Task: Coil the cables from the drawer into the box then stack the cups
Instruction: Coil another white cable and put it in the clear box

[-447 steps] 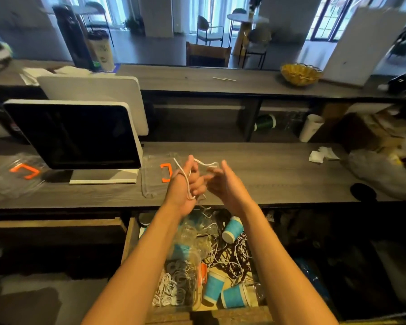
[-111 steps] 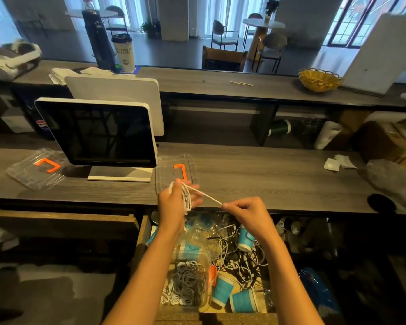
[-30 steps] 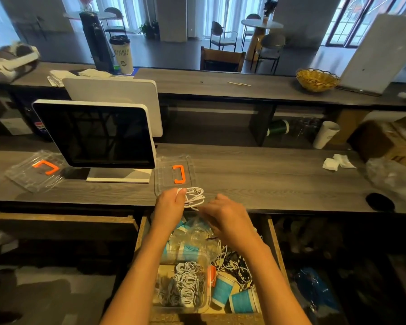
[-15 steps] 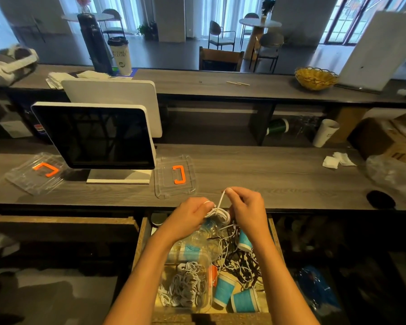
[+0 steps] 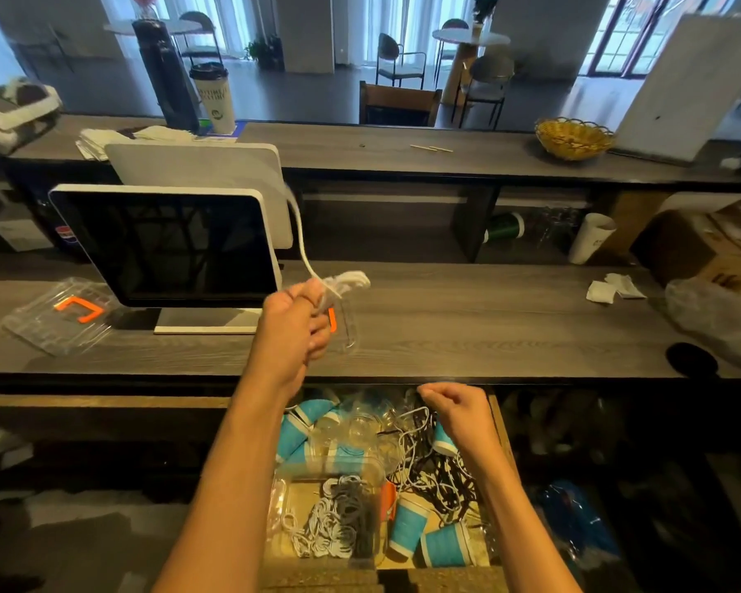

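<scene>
My left hand (image 5: pixel 294 323) grips a coiled white cable (image 5: pixel 345 281) raised over the counter, and a loose blurred end swings up from it. My right hand (image 5: pixel 456 410) hovers over the open drawer (image 5: pixel 499 425) with its fingers curled; whether it pinches a cable I cannot tell. In the drawer a clear box (image 5: pixel 330 511) holds coiled white and black cables. Loose tangled cables (image 5: pixel 433 468) lie to its right. Blue paper cups (image 5: pixel 407 530) and clear plastic cups (image 5: pixel 360 425) lie scattered around the box.
A clear lid with an orange clasp (image 5: pixel 345 331) lies on the counter behind my left hand. Another clear lid (image 5: pixel 61 314) lies at the left. A screen on a stand (image 5: pixel 167 246) rises between them. Crumpled paper (image 5: pixel 612 288) sits at the right.
My left hand has lifted the coiled white cable up from above the drawer to over the counter. My right hand has let go of it and dropped toward the drawer's tangled cables.
</scene>
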{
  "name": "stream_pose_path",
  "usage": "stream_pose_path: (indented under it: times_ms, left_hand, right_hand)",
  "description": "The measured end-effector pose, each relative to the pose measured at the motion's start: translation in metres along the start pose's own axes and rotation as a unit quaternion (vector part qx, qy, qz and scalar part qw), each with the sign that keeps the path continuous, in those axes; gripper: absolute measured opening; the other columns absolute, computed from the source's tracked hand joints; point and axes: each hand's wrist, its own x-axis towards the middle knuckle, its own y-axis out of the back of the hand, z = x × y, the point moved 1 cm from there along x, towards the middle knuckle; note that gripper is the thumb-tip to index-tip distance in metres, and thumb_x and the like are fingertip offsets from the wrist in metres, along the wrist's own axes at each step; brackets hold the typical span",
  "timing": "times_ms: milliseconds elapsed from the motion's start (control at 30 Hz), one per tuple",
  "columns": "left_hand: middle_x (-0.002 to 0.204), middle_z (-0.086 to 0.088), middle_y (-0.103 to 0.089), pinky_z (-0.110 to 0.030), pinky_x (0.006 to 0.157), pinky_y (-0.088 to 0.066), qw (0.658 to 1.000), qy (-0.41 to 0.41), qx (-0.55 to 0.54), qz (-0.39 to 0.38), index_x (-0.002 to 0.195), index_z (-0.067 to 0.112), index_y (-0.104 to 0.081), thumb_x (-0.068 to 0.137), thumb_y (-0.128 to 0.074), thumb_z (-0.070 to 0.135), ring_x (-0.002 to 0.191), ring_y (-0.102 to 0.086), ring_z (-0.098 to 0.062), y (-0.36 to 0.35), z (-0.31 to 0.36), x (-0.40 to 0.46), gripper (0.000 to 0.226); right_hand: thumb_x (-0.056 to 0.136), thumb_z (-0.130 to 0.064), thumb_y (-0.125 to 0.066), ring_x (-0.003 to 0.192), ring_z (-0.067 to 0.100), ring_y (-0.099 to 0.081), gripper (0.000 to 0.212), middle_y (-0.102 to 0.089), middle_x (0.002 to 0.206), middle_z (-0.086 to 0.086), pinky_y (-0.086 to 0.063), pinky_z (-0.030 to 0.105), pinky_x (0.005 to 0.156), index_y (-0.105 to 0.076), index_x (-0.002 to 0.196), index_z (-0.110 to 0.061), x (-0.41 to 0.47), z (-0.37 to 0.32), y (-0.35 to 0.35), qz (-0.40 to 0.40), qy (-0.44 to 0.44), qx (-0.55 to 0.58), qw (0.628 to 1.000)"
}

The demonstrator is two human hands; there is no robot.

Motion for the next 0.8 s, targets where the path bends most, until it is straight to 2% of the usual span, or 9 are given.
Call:
stream_pose_path:
  times_ms: [67, 167, 233, 300, 367, 500, 633, 700, 800]
  left_hand:
    - [0.046, 0.01, -0.042, -0.016, 0.033, -0.022, 0.995, 0.052, 0.081, 0.001, 0.099, 0.009, -0.064, 0.106, -0.042, 0.026, 0.036, -0.031, -0.003, 0.001, -0.017, 0.001, 0.029]
    - [0.047, 0.008, -0.033, -0.017, 0.034, -0.019, 0.989, 0.103, 0.108, -0.021, 0.1, 0.007, -0.066, 0.106, -0.043, 0.026, 0.037, -0.026, -0.005, -0.001, -0.047, 0.0, 0.03]
    - [0.049, 0.007, -0.027, -0.017, 0.035, -0.016, 0.987, 0.119, 0.109, -0.017, 0.097, 0.007, -0.065, 0.106, -0.043, 0.024, 0.039, -0.022, -0.006, -0.002, -0.058, 0.001, 0.029]
    - [0.049, 0.007, -0.027, -0.017, 0.036, -0.015, 0.986, 0.119, 0.115, -0.024, 0.097, 0.007, -0.065, 0.106, -0.043, 0.024, 0.04, -0.022, -0.006, -0.004, -0.06, 0.0, 0.029]
    - [0.05, 0.007, -0.028, -0.018, 0.037, -0.016, 0.984, 0.113, 0.129, -0.048, 0.097, 0.008, -0.065, 0.105, -0.043, 0.026, 0.041, -0.023, -0.007, -0.008, -0.06, -0.003, 0.03]
    - [0.051, 0.007, -0.03, -0.019, 0.039, -0.018, 0.974, 0.115, 0.168, -0.103, 0.1, 0.0, -0.061, 0.105, -0.045, 0.029, 0.042, -0.025, -0.007, -0.011, -0.061, -0.008, 0.034]
    - [0.056, 0.003, -0.031, -0.019, 0.039, -0.017, 0.973, 0.109, 0.157, -0.128, 0.108, -0.012, -0.055, 0.105, -0.045, 0.029, 0.043, -0.024, -0.008, -0.01, -0.061, -0.007, 0.042]
    - [0.055, 0.003, -0.031, -0.018, 0.038, -0.016, 0.978, 0.109, 0.119, -0.13, 0.102, -0.005, -0.059, 0.105, -0.044, 0.028, 0.042, -0.023, -0.006, -0.008, -0.057, -0.007, 0.036]
    - [0.053, 0.004, -0.037, -0.015, 0.036, -0.016, 0.982, 0.106, 0.086, -0.129, 0.095, 0.006, -0.062, 0.106, -0.043, 0.027, 0.04, -0.024, -0.005, -0.006, -0.053, -0.005, 0.03]
  right_hand:
    - [0.091, -0.012, -0.067, 0.084, 0.007, -0.07, 0.019, -0.076, 0.085, -0.006, -0.057, 0.027, 0.079, -0.076, 0.086, -0.028, 0.001, -0.015, -0.005, -0.012, 0.037, 0.018, 0.999]
    - [0.096, -0.01, -0.059, 0.06, -0.001, -0.057, 0.02, -0.067, 0.065, -0.013, -0.044, 0.014, 0.057, -0.076, 0.09, -0.019, -0.004, -0.043, -0.005, -0.015, 0.104, 0.09, 0.99]
    - [0.098, -0.01, -0.055, 0.057, -0.001, -0.048, 0.023, -0.058, 0.06, -0.012, -0.039, 0.014, 0.054, -0.075, 0.092, -0.017, -0.007, -0.053, -0.001, -0.023, 0.144, 0.115, 0.983]
    - [0.098, -0.018, -0.056, 0.074, 0.0, -0.059, 0.019, -0.066, 0.078, -0.013, -0.047, 0.017, 0.065, -0.073, 0.099, -0.025, -0.009, -0.061, -0.004, -0.031, 0.173, 0.1, 0.979]
    - [0.094, -0.031, -0.055, 0.104, 0.003, -0.06, 0.022, -0.066, 0.109, -0.014, -0.05, 0.022, 0.086, -0.067, 0.112, -0.035, -0.007, -0.062, -0.01, -0.023, 0.195, 0.063, 0.978]
    - [0.096, -0.048, -0.041, 0.135, -0.002, -0.04, 0.041, -0.052, 0.141, -0.014, -0.034, 0.024, 0.111, -0.053, 0.135, -0.039, -0.003, -0.059, -0.022, -0.057, 0.202, -0.003, 0.978]
    - [0.097, -0.048, -0.035, 0.114, 0.002, -0.059, 0.042, -0.067, 0.121, -0.01, -0.047, 0.029, 0.098, -0.062, 0.126, -0.033, -0.003, -0.058, -0.025, -0.075, 0.17, 0.002, 0.982]
    - [0.097, -0.05, -0.031, 0.101, 0.005, -0.065, 0.047, -0.072, 0.106, -0.008, -0.052, 0.027, 0.087, -0.069, 0.114, -0.028, -0.003, -0.057, -0.019, -0.084, 0.162, 0.008, 0.983]
    - [0.098, -0.033, -0.046, 0.077, 0.002, -0.061, 0.029, -0.069, 0.08, -0.011, -0.049, 0.027, 0.072, -0.071, 0.084, -0.036, -0.001, -0.059, -0.009, -0.109, 0.153, -0.021, 0.982]
